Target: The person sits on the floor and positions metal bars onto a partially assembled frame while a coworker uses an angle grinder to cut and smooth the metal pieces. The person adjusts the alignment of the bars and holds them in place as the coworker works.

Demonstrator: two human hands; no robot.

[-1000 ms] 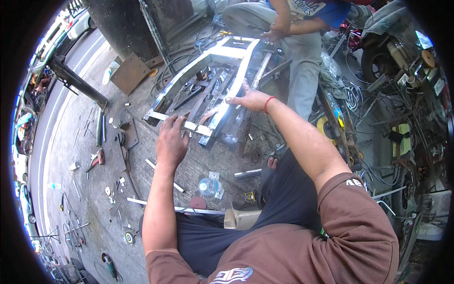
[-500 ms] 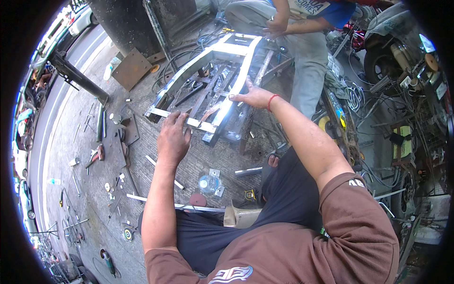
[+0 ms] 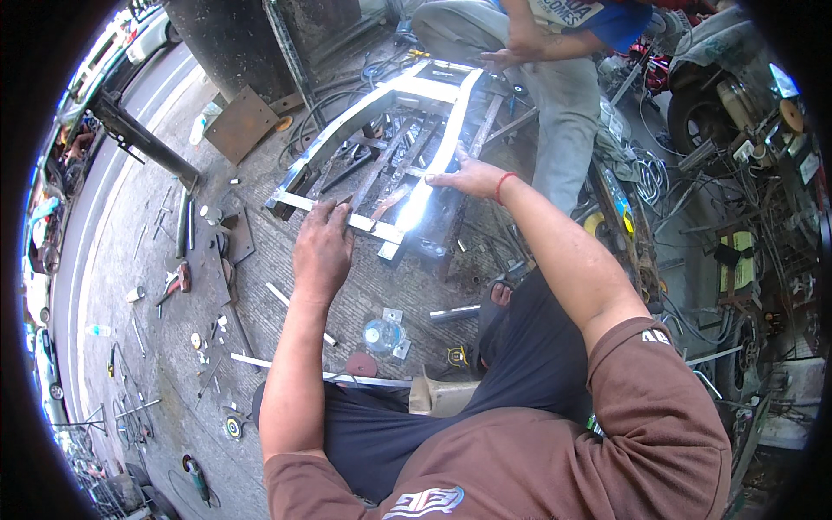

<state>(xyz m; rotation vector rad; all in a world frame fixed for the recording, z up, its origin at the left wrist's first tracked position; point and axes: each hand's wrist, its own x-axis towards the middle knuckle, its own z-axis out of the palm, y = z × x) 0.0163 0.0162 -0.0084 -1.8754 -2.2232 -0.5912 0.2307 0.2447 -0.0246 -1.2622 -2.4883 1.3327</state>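
A welded frame of shiny square metal tube (image 3: 444,152) lies ahead of me over darker bars. My left hand (image 3: 322,247) holds its near crossbar, with the fingers bent over the bar and the thumb out of sight. My right hand (image 3: 477,179) grips the bright right rail, the thumb on top and the fingers along the outer side. Dark metal bars (image 3: 387,160) show through the frame's opening. Across from me sits another person (image 3: 563,104), whose hands (image 3: 524,48) are above the frame's far right corner, not touching it.
Near my legs lie a clear plastic bottle (image 3: 380,334), a sanding disc (image 3: 362,364) and a tape measure (image 3: 457,356). At left are red-handled pliers (image 3: 178,282), a rusty plate (image 3: 243,126) and an angle grinder (image 3: 198,477). Cables (image 3: 650,178) and a wheel (image 3: 693,126) crowd the right.
The frame's near end has shifted slightly right, and both my hands have moved with it. The other person's hands have changed pose, with one now stretched toward the frame.
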